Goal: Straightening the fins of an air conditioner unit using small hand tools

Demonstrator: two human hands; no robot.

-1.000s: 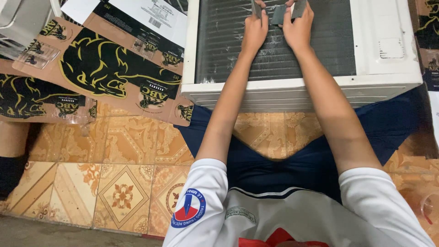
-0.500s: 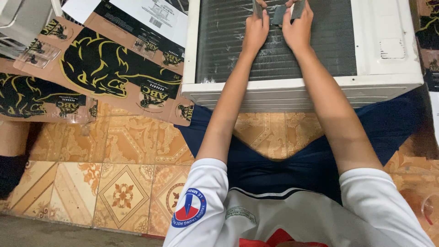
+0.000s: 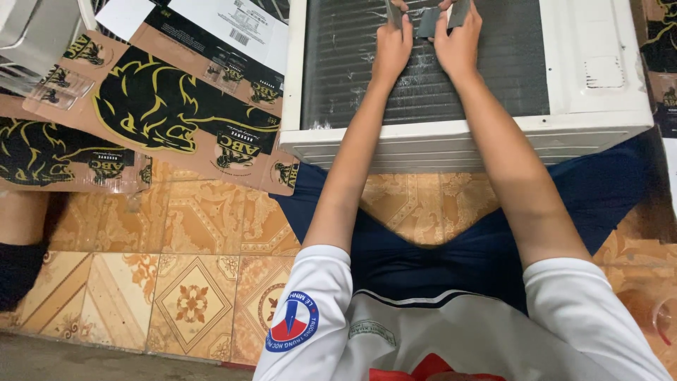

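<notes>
A white window air conditioner lies on the floor in front of me, its dark finned coil facing up. Both arms reach out over it. My left hand and my right hand sit side by side on the fins near the top edge of the view. Together they grip a small grey flat tool, a fin comb by its look, pressed against the fins. The fingertips are cut off by the frame edge.
Flattened brown cardboard boxes with black and yellow print lie on the patterned tile floor to the left. A white sheet of paper rests on the cardboard. Another person's leg shows at the far left.
</notes>
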